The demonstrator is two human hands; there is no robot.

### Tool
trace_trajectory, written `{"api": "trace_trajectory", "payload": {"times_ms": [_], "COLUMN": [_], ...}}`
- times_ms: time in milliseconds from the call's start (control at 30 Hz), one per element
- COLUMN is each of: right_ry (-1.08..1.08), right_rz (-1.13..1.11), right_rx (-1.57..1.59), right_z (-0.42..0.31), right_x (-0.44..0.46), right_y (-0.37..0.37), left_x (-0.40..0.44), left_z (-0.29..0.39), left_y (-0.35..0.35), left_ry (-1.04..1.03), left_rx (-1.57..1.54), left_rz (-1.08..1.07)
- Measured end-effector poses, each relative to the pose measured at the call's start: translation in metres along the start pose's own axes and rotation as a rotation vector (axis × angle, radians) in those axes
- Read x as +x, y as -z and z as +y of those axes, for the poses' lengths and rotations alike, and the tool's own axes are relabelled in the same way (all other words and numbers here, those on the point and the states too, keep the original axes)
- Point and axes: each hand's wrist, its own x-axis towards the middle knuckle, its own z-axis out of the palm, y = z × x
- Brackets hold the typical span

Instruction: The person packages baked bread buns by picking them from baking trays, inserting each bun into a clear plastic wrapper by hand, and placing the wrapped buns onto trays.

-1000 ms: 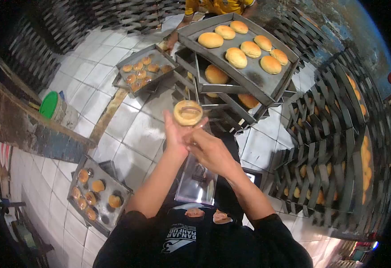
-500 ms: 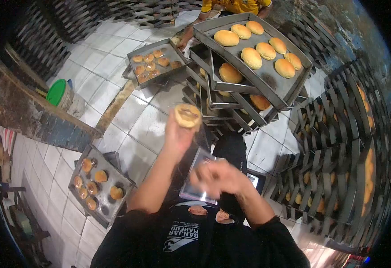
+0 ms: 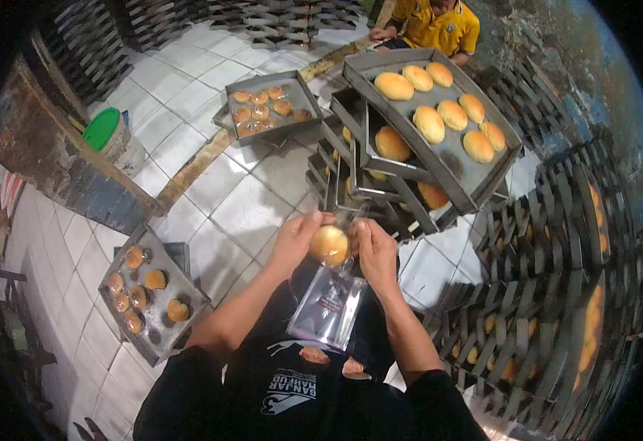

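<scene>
A round golden bun (image 3: pixel 329 245) hangs between my hands, wrapped in a clear plastic bag (image 3: pixel 345 219) whose edges are hard to make out. The fingers of my left hand (image 3: pixel 295 239) pinch the bag's upper edge on the left, close against the bun. On the other side, my right hand (image 3: pixel 377 252) is closed on the bag's right upper part. Below them, a stack of clear printed plastic bags (image 3: pixel 327 307) lies on my lap.
A tall stack of metal trays (image 3: pixel 446 173) with unwrapped buns stands ahead. Wrapped buns fill a tray (image 3: pixel 292 88) farther back; another tray (image 3: pixel 161 339) with several buns sits at left. Tray stacks (image 3: pixel 534 309) line the right. A person in a yellow shirt (image 3: pixel 439 33) sits beyond.
The bun in my raised left hand has come down toward the middle and turned its golden side up. My right hand has moved up from the bag stack to the bagged bun.
</scene>
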Motion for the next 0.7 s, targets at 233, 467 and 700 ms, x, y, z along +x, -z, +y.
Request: {"api": "trace_trajectory", "payload": {"times_ms": [233, 467, 700], "right_ry": [-0.004, -0.651, -0.594], "right_rz": [0.065, -0.222, 0.0], "right_rx": [0.07, 0.567, 0.713], "right_z": [-0.053, -0.001, -0.016], "right_x": [0.022, -0.024, -0.066], "right_y": [0.009, 0.015, 0.001], "left_x": [0.012, -0.032, -0.008], "left_z": [0.026, -0.02, -0.021], "left_y": [-0.002, 0.038, 0.025], "left_ry": [-0.173, -0.228, -0.004], "left_rx": [0.112, 0.316, 0.043], "left_rz": [0.186, 0.295, 0.074]}}
